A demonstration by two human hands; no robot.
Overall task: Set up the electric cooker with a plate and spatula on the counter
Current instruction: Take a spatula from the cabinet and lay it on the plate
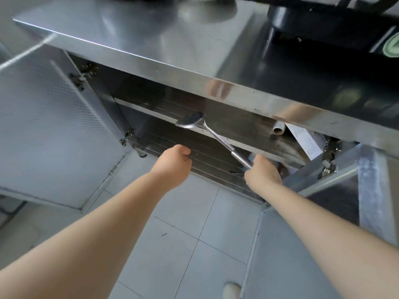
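Note:
A steel spatula (194,124) points up and left out of the open cabinet under the counter, its blade over the front lip of the middle shelf (142,110). My right hand (262,173) is shut on the end of its handle, in front of the cabinet. My left hand (172,162) hovers to the left at the lower shelf, fingers curled and holding nothing. A black appliance (319,24), seemingly the electric cooker, stands on the steel counter (151,39) at the upper right, partly cut off. No plate shows clearly.
Both cabinet doors stand open: the left door (49,130) swings wide, the right door (336,175) juts out beside my right arm. A metal tube (279,128) and a sheet of paper (306,141) lie on the shelf at right. Grey floor tiles (194,234) lie below.

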